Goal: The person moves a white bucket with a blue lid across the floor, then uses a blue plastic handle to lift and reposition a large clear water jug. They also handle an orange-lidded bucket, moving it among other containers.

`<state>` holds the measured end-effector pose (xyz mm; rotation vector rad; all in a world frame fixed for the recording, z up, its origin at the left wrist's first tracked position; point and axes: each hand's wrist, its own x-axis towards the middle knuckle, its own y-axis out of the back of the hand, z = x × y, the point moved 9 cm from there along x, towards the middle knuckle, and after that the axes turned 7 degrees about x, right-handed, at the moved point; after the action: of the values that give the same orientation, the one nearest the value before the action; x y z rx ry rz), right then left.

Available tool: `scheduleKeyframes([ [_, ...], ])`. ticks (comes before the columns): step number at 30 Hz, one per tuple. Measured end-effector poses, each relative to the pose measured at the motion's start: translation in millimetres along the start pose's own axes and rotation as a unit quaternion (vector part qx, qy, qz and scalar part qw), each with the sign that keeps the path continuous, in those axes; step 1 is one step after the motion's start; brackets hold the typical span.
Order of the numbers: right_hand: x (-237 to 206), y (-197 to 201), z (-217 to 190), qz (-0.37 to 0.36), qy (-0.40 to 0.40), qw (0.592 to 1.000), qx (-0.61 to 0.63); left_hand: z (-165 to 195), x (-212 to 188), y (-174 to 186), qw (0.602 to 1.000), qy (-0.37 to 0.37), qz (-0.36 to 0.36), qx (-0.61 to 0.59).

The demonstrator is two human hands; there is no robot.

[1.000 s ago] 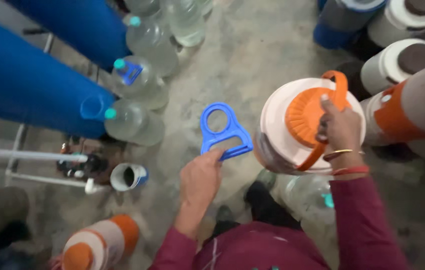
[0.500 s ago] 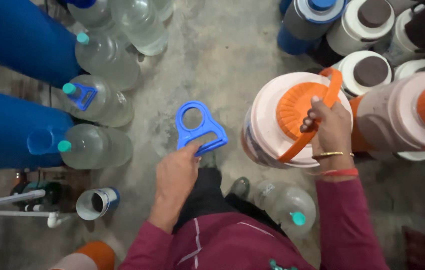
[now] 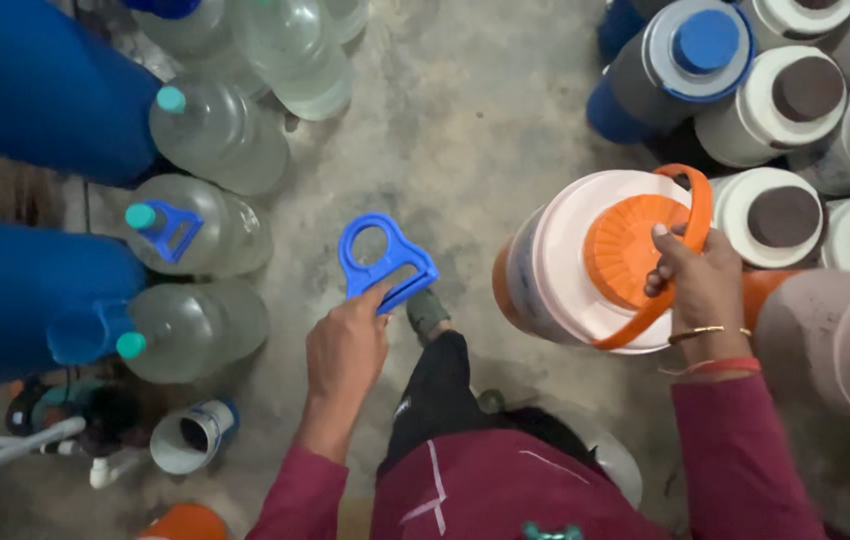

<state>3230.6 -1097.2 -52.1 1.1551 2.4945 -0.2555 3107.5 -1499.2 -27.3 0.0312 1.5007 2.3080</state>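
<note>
My left hand point(image 3: 347, 347) grips a blue plastic bottle-carrier handle point(image 3: 383, 259) by its lower edge, holding it above the concrete floor. My right hand point(image 3: 700, 288) is closed on the orange bail handle point(image 3: 697, 215) of a white water jug with an orange lid point(image 3: 585, 262), which hangs tilted above the floor. To the left stand clear water bottles with teal caps; one clear bottle point(image 3: 207, 232) has a blue carrier handle point(image 3: 171, 226) fitted on its neck.
Large blue drums point(image 3: 35, 90) fill the left side. Several white jugs with brown tops point(image 3: 780, 210) and a grey jug with a blue lid point(image 3: 695, 55) crowd the upper right. White pipes point(image 3: 5, 450) and a small open container point(image 3: 190, 437) lie lower left.
The view has shifted slightly; both hands keep their grips. The blue handle and the white jug stay in roughly the same places relative to me.
</note>
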Motion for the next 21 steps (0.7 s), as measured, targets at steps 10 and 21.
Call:
scheduleKeyframes([
  [10,91,-97,-26,-0.006,-0.029,0.984,-0.176,-50,75,35,0.998,0.061,0.022,0.003],
  [21,246,-216,-5,-0.078,-0.098,0.99,-0.06,-59,146,64,0.978,0.202,0.039,0.026],
])
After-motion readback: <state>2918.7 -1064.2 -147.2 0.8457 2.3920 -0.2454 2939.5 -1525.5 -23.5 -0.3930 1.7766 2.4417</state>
